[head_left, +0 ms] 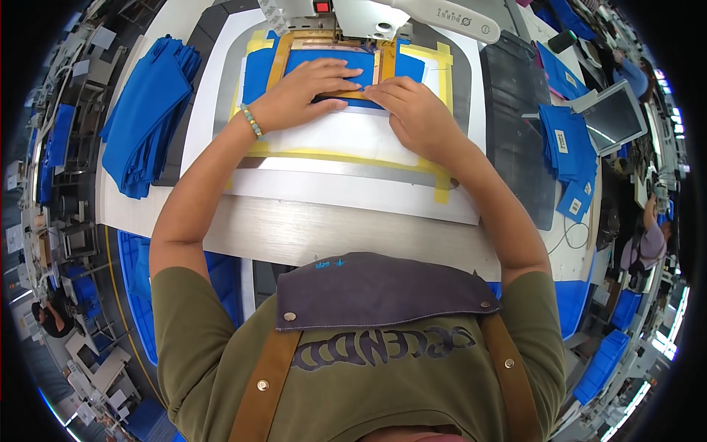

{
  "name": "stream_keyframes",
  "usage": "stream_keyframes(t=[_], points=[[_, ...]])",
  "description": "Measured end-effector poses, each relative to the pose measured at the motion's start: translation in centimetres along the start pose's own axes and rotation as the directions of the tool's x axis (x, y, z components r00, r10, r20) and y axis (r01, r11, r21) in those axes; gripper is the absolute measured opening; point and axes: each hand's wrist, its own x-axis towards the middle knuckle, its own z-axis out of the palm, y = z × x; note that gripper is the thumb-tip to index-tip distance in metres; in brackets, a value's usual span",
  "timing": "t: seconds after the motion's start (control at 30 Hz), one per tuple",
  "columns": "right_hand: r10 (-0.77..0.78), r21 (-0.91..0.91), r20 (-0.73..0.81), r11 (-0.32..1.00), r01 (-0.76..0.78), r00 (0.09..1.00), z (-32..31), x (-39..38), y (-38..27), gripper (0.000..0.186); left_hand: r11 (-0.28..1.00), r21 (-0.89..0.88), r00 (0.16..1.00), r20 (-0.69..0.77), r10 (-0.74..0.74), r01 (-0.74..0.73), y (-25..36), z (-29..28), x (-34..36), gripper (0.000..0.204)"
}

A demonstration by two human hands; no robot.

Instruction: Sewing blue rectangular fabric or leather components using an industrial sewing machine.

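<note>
Here, through the head camera, I see a blue cloth [367,64] right under the white machine [361,20]. The cloth is bright blue, all one color, and it looks flat and smooth where I can see it. A tan frame [279,60] sits on top of it, like a picture frame. Blue shows inside the frame, and more blue sticks out on its left side, its right side and along its bottom edge. Hands hide some of the middle, so I can't see all of it.

The left hand [313,92] lies over the cloth and the low part of the frame. Its fingers are long and loose, pointing right, and its thumb is apart from them. It isn't squeezing anything. The right hand [421,116] is at the low right corner of the frame with its fingers bent. I can't tell if it pinches something there or only touches. The two hands are close together.

Under the cloth I see a white sheet [346,138] with yellow tape [445,81] around it. A big blue pile [151,110] lies on the left, and blue pieces [563,147] with white labels lie on the right.
</note>
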Motion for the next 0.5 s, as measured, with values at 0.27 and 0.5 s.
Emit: stream_keyframes(t=[0.27, 0.5], points=[[0.037, -0.015, -0.03, 0.999, -0.038, 0.999, 0.3, 0.4, -0.5, 0.044, 0.998, -0.013, 0.998, -0.007, 0.063, -0.063, -1.4, -0.5, 0.5, 0.043], [0.047, 0.024, -0.058, 0.999, -0.046, 0.997, 0.5, -0.1, 0.6, 0.043, 0.993, 0.065, 0.995, -0.026, 0.098, -0.096, -2.3, -0.3, 1.3, 0.042]])
